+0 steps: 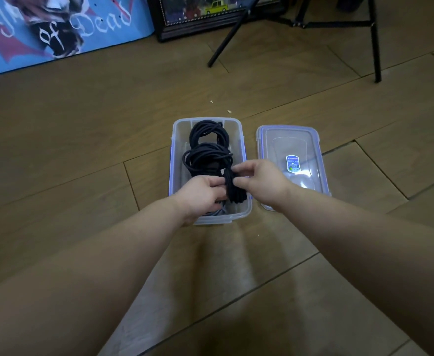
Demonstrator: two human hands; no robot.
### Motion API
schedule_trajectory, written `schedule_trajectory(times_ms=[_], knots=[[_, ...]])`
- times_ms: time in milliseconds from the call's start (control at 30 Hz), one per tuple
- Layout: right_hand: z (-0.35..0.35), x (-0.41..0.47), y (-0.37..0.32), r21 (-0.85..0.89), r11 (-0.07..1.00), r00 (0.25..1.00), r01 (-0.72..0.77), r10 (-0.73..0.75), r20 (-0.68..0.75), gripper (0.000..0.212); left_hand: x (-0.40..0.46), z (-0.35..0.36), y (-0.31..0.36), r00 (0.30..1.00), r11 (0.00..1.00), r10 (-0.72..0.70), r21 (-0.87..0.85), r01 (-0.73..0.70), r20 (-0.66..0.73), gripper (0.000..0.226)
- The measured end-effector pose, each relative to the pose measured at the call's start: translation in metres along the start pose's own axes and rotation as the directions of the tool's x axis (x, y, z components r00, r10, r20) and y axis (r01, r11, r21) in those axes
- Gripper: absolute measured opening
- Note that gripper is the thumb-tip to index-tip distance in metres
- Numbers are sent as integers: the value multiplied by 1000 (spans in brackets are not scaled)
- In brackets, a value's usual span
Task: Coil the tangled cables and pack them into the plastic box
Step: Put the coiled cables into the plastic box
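Both hands were clamped on one tight black cable bundle (232, 187) held upright over the near end of the clear plastic box (246, 209), which sat on the wooden floor: the left hand (201, 194) gripped it from the left with curled fingers, and the right hand (258, 179) pinched it from the right between thumb and fingers. Two coiled black cables (208, 147) already lay in the far and middle part of the box, and a grey cable (217, 211) showed under the left hand. The lid (291, 150) lay flat just beside the box on its right. The likely trouble was the bundle springing loose once either grip let go, since no tie was visible around it; the loops could then snag the coil beneath and tangle again. Room at the near end looked tight, so a bundle left standing proud of the rim might stop the lid seating. Pushing down hard could also slide the light box across the smooth floor
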State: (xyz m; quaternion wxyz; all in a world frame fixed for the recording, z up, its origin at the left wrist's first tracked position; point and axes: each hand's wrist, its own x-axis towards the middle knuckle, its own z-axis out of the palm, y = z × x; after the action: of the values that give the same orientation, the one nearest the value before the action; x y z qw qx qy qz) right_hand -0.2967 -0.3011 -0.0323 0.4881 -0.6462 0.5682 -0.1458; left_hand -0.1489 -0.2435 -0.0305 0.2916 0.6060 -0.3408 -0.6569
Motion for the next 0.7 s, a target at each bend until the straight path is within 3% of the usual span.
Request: schedule_trajectory(times_ms=[67, 133, 167, 233, 267, 333, 467, 600, 700], knots=[[-1, -3, 2, -91, 996, 999, 17, -20, -26, 36, 5, 0, -1, 1000, 997, 5, 80, -6, 18, 44], [0, -6, 3, -313, 947, 997, 69, -80, -23, 37, 7, -3, 0, 999, 944, 49, 328, -40, -19, 48], [2, -8, 4, -459, 882, 993, 106, -119, 0, 37, 8, -5, 0, 994, 858, 92, 510, -53, -52, 48], [6, -12, 9, -662, 730, 982, 169, -184, 48, 36, 9, -13, -6, 978, 548, 199, 835, -57, -64, 50], [7, -14, 12, -703, 685, 977, 190, -201, 68, 36, 8, -17, -11, 970, 402, 238, 913, -64, -37, 52], [10, -18, 20, -745, 616, 957, 258, -270, 108, 37, 5, -22, -18, 964, 238, 265, 968, -82, 17, 54], [23, -28, 30, -768, 506, 912, 394, -317, 259, 47, -2, -23, -23, 990, 107, 133, 992, -61, 46, 57], [26, -34, 33, -808, 397, 895, 435, -284, 343, 75, -1, -20, -23, 997, 42, 73, 999, 12, -15, 62], [20, -38, 30, -809, 400, 901, 431, -240, 361, 53, 0, -15, -22, 997, 59, 52, 997, 49, -52, 62]])
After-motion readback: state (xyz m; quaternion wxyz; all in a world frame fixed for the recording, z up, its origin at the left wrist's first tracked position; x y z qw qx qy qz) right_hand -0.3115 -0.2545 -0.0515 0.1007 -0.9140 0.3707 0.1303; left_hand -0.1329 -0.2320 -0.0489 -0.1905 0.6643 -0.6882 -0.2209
